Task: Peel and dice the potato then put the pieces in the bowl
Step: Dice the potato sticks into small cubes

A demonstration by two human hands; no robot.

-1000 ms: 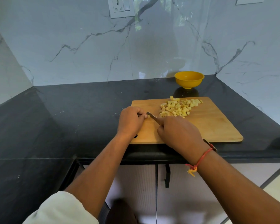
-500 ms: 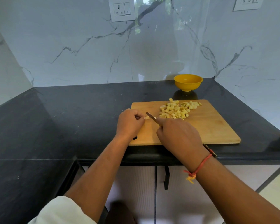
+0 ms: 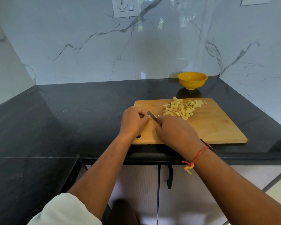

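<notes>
The 2 hands work close together at the near-left part of the wooden cutting board [image 3: 217,127]. The left hand [image 3: 133,121] curls its fingers to pinch a small potato piece [image 3: 149,116], and the right hand [image 3: 177,132] grips the knife [image 3: 152,116], blade just beside that piece. A pile of diced potato [image 3: 182,108] lies at the board's far edge (no dice show in the bowl). The yellow bowl [image 3: 192,79] stands behind the board on the black tabletop [image 3: 88,103].

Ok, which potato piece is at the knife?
The small piece pinched by the left hand, beside the knife; the others sit in the pile to its right.
</notes>
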